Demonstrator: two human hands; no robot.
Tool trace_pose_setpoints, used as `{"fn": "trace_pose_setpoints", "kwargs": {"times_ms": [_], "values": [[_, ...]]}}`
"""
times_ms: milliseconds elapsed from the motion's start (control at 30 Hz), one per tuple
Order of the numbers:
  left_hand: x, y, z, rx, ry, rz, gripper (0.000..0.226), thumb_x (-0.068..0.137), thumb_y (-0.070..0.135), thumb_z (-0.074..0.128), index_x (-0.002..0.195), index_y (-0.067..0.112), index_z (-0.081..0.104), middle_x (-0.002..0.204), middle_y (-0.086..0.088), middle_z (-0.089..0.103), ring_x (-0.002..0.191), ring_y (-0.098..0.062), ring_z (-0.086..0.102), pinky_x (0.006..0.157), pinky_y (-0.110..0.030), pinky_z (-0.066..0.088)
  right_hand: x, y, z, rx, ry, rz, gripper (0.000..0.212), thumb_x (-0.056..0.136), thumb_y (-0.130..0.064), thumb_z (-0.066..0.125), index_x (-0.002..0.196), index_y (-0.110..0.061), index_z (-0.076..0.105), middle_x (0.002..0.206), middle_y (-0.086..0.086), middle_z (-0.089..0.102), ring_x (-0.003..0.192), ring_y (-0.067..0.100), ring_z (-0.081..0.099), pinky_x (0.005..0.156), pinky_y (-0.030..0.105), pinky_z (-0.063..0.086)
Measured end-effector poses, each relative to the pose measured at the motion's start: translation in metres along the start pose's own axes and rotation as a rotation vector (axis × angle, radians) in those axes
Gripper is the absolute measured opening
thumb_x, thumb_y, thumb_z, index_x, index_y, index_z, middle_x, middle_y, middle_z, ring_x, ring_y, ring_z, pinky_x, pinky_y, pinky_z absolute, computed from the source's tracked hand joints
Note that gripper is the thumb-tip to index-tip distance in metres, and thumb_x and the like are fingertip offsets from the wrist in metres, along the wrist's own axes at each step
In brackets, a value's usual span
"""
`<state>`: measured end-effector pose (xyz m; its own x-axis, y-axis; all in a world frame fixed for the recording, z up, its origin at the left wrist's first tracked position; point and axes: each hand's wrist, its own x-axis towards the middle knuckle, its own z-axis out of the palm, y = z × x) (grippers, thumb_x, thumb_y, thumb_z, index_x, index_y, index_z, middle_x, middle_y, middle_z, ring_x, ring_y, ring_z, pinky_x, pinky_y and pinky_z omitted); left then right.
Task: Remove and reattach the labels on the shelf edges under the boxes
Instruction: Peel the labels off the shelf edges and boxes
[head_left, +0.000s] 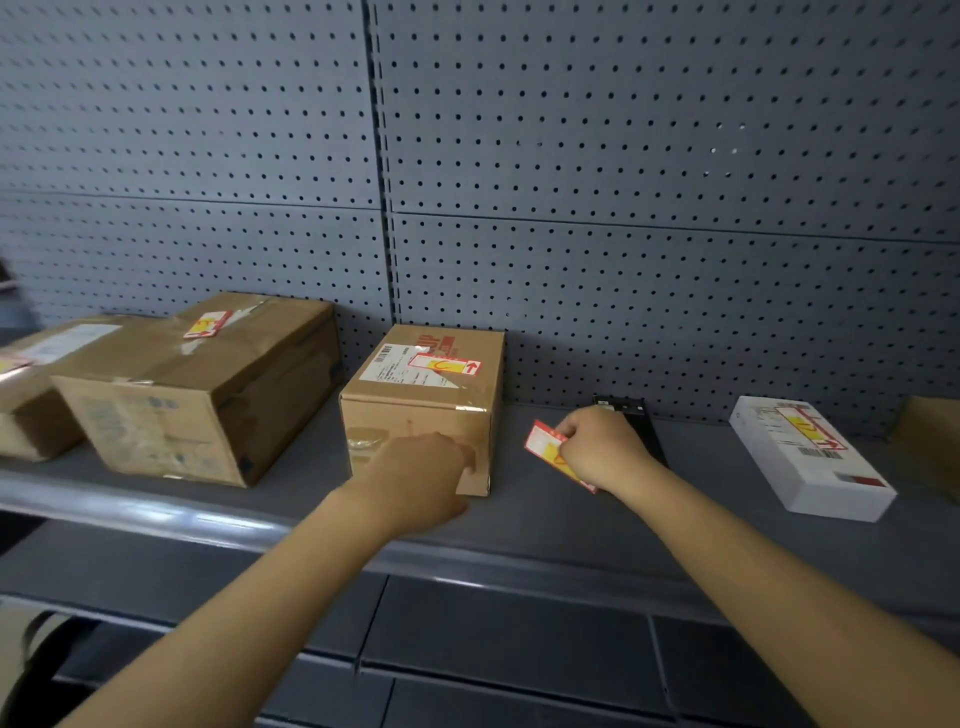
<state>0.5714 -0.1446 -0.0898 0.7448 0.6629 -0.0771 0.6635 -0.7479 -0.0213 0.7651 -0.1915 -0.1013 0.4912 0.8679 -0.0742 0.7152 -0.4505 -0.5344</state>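
On the shelf (519, 525) stand 3 cardboard boxes + 1 white box (810, 457), each w/ a red-yellow arrow label, text unreadable; left hand (421, 478) touches the middle box (421, 410), fingers hidden, grip unclear; right hand (597, 447) pinches 1 loose label (545, 449).

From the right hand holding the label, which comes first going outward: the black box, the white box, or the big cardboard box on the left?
1. Black box, just behind the right hand.
2. White box, off to its right.
3. Big cardboard box, far left.

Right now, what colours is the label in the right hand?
The label is red-bordered, white and yellow; the head view shows it.
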Motion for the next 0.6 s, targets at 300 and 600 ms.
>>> {"fn": "trace_pose_setpoints", "kwargs": {"times_ms": [300, 600], "values": [[-0.069, -0.044, 0.004, -0.039, 0.041, -0.135, 0.034, 0.089, 0.037, 0.056, 0.122, 0.028, 0.056, 0.124, 0.003, 0.061, 0.113, -0.02, 0.058, 0.09, -0.036, 0.048, -0.054, -0.072, 0.026, -0.058, -0.052, -0.206, 0.03, 0.08, -0.001, 0.05, 0.099, -0.009, 0.072, 0.098, 0.012, 0.069, 0.079, 0.029, 0.065, 0.057, 0.032, 0.052], [-0.127, -0.181, 0.015, -0.02, 0.029, -0.228, 0.038, 0.088, 0.041, 0.06, 0.122, 0.025, 0.057, 0.123, -0.002, 0.061, 0.113, -0.023, 0.058, 0.093, -0.035, 0.048, -0.063, -0.188, 0.12, 0.012, -0.148, -0.35, 0.028, 0.085, -0.005, 0.051, 0.096, -0.018, 0.073, 0.094, 0.001, 0.067, 0.078, 0.016, 0.059, 0.052, 0.023, 0.043]]}}
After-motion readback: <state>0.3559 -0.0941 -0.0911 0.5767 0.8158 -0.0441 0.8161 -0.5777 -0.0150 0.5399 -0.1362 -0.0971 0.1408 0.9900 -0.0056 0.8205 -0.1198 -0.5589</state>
